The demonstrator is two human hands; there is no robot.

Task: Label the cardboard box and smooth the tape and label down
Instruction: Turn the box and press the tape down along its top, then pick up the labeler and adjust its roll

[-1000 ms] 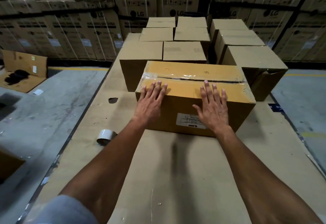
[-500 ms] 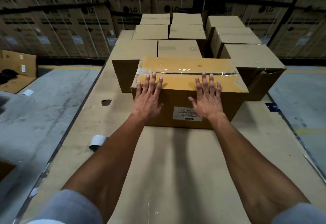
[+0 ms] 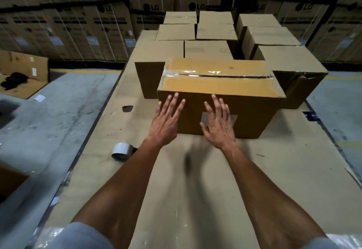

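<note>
A brown cardboard box (image 3: 244,86) stands on the cardboard-covered table (image 3: 195,190) in front of me. Clear tape (image 3: 215,73) runs along its top seam. On its near side is a white label (image 3: 204,118), mostly hidden behind my right hand (image 3: 218,124), which lies flat over it with fingers spread. My left hand (image 3: 166,119) is open, fingers spread, against the left part of the same near side. Neither hand holds anything.
A roll of tape (image 3: 122,150) lies on the table to the left, near its edge. Several closed boxes (image 3: 207,49) stand behind the task box, one open-sided box (image 3: 293,84) at its right. Stacked cartons (image 3: 78,23) line the back wall. Grey concrete floor on both sides.
Both hands slid down from the box's top edge onto its near side. My right hand moved left and now covers the label. The view shifted slightly.
</note>
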